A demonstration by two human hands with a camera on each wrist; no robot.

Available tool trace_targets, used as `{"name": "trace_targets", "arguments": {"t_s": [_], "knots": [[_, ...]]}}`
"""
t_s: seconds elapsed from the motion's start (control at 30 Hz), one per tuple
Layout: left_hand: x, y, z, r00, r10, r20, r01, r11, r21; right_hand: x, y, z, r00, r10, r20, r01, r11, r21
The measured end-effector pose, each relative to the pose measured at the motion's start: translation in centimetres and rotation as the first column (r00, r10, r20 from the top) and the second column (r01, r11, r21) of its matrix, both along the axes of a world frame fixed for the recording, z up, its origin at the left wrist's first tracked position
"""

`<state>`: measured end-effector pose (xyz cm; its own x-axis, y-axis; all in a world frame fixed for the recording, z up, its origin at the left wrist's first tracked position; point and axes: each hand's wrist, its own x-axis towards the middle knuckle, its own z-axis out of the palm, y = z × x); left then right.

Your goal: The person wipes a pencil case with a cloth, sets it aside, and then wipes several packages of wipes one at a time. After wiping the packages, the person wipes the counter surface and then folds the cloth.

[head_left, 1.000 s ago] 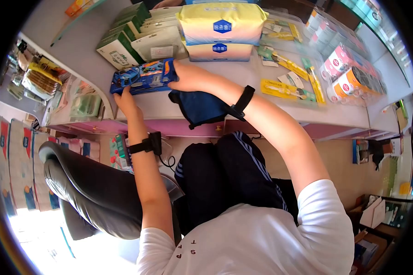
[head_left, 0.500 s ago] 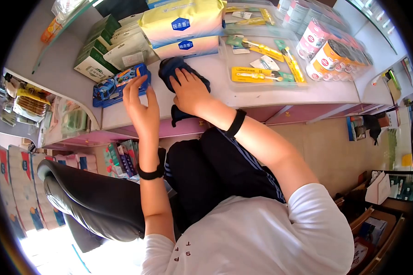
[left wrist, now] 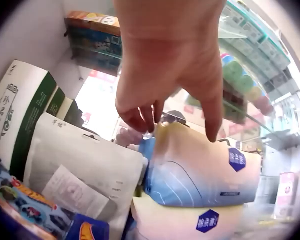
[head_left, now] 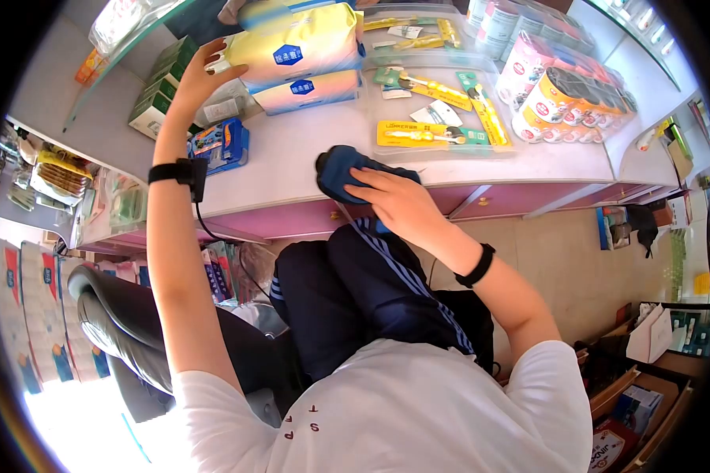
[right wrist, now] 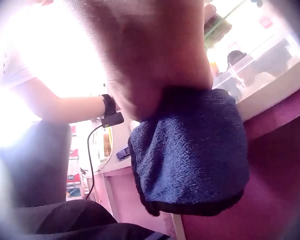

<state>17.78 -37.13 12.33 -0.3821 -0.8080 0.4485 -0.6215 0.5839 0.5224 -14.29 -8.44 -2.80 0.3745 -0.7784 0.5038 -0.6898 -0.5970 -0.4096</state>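
Observation:
My left hand [head_left: 188, 88] is at the left end of the upper yellow tissue pack [head_left: 312, 49]. In the left wrist view its thumb and fingers are spread above the corner of that pack [left wrist: 202, 172]; whether they touch it I cannot tell. A second tissue pack [head_left: 308, 93] lies underneath. On the counter's front edge, my right hand [head_left: 412, 211] rests its extended fingers on a dark blue cloth [head_left: 341, 172]. The cloth [right wrist: 190, 155] drapes below that hand in the right wrist view, hiding its fingertips.
A blue toy box [head_left: 227, 146] stands below the left forearm's inner side, near green-and-white boxes [head_left: 151, 110] and white packets [left wrist: 80, 170]. Right of the tissue packs is a clear tray [head_left: 379, 150] of toothbrushes, then wrapped cans [head_left: 560, 106]. A glass shelf [head_left: 126, 59] juts out at upper left.
My left hand has gone from the blue box up to the tissue packs. My right hand has let go of the box and moved right with the cloth, to the counter's front edge.

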Motion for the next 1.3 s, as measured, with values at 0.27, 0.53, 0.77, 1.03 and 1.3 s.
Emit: {"name": "trace_targets", "arguments": {"t_s": [0.27,0.53,0.77,1.03,1.3], "knots": [[1.0,-2.1,1.1,0.989,-0.023,-0.145,0.069,0.944,0.321,-8.5,4.6,0.8,0.992,-0.079,0.097,0.068,0.991,0.113],[1.7,-4.3,-2.5,0.996,-0.029,-0.090,0.024,0.998,-0.057,-11.7,6.6,1.0,0.961,-0.213,0.175,0.208,0.977,0.045],[-6.4,7.8,3.3,0.962,-0.054,-0.267,-0.045,0.936,-0.350,-13.8,8.5,0.8,0.892,-0.326,0.312,0.304,0.945,0.118],[-17.5,18.3,11.0,0.978,-0.180,0.108,0.209,0.783,-0.586,-17.6,11.4,1.7,0.661,-0.497,0.562,0.455,0.861,0.226],[-23.8,24.9,11.8,0.896,-0.388,0.216,0.443,0.811,-0.382,-23.0,18.5,3.5,0.471,-0.618,0.630,0.589,0.752,0.297]]}}
